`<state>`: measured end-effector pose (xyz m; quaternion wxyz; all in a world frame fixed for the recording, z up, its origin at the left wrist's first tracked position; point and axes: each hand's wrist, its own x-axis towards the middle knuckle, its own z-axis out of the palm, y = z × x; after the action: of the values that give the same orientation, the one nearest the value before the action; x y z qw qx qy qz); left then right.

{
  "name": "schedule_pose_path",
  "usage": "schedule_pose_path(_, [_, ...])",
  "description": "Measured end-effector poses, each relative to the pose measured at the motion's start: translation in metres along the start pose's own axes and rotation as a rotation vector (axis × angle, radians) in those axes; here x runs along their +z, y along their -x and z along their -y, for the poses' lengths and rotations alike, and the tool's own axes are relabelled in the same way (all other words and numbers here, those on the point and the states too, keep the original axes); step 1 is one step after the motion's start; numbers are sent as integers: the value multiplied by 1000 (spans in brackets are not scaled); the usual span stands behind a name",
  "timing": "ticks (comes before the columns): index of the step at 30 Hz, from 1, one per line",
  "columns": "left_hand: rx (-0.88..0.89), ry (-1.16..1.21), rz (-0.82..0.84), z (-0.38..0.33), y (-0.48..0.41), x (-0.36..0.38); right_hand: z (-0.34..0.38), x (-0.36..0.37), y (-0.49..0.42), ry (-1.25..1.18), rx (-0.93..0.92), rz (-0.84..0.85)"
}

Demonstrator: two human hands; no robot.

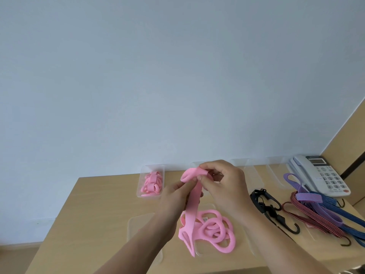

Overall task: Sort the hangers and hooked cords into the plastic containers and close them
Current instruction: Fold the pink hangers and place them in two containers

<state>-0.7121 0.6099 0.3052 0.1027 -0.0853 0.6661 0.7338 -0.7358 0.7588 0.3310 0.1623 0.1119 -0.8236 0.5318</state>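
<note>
Left hand (175, 197), right hand (227, 184) pinch one pink hanger (194, 202).

Left of the left hand (175, 196) we find bare table (94, 210), open out to its edge. Beyond that hand a clear container (139, 184) of pink hangers blocks the far side. Between the hands hangs the pink hanger (194, 202) both pinch, down onto the pink pile (216, 230) covering the surface beneath them. Just right of the right hand (227, 184) lies a black hooked cord (265, 206); farther right, striped cords (320, 212) and a telephone (324, 175) crowd the table.
</note>
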Motion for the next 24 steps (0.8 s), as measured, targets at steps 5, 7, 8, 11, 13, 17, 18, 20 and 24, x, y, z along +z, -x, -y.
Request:
schedule_pose_path(5, [17,25,2,2,5,0,-6,-1,3,114,-122,-107])
schedule_pose_path(7, [41,24,10,3,8,3,-7,0,7,166,-178,-133])
schedule_pose_path(8, [53,23,8,3,9,5,-7,0,9,190,-209,-140])
schedule_pose_path(11, [79,44,-18,0,13,8,-6,0,13,218,-296,-147])
schedule_pose_path(13, [93,69,-27,-2,14,8,-5,-2,14,207,-335,-134])
schedule_pose_path(17, [114,82,11,-2,17,5,-4,-5,17,183,-394,-117])
schedule_pose_path(18, [115,91,16,-1,17,5,-5,-5,17,179,-402,-104])
schedule_pose_path(20, [110,115,14,0,19,6,-6,-6,19,175,-406,-73])
schedule_pose_path(24, [119,99,2,5,20,5,-5,-9,25,154,-393,-26])
